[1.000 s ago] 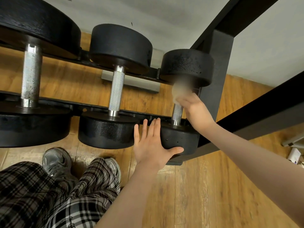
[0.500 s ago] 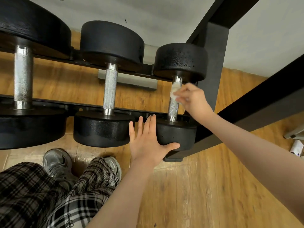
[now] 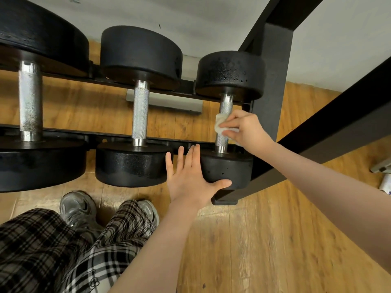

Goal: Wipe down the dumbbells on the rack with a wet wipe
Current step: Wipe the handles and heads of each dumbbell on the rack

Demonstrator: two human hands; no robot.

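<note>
— Grip? 
— Right hand (image 3: pixel 246 129) pinches the wet wipe (image 3: pixel 221 125) against the smallest dumbbell (image 3: pixel 227 132), mid-handle; left hand (image 3: pixel 190 178), spread, braces its near head.
— Risk? 
— It could roll on the rack (image 3: pixel 273 85), pinching my fingers.

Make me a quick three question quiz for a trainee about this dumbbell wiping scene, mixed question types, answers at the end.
1. True or false: the right hand presses the crumpled white wet wipe against the knurled silver handle of the smallest black dumbbell.
2. Which hand rests flat against that dumbbell's near head: A left hand, B right?
3. Fill in: the black metal rack holds ___ visible dumbbells.

Key: 1 true; 2 A; 3 three.
</note>
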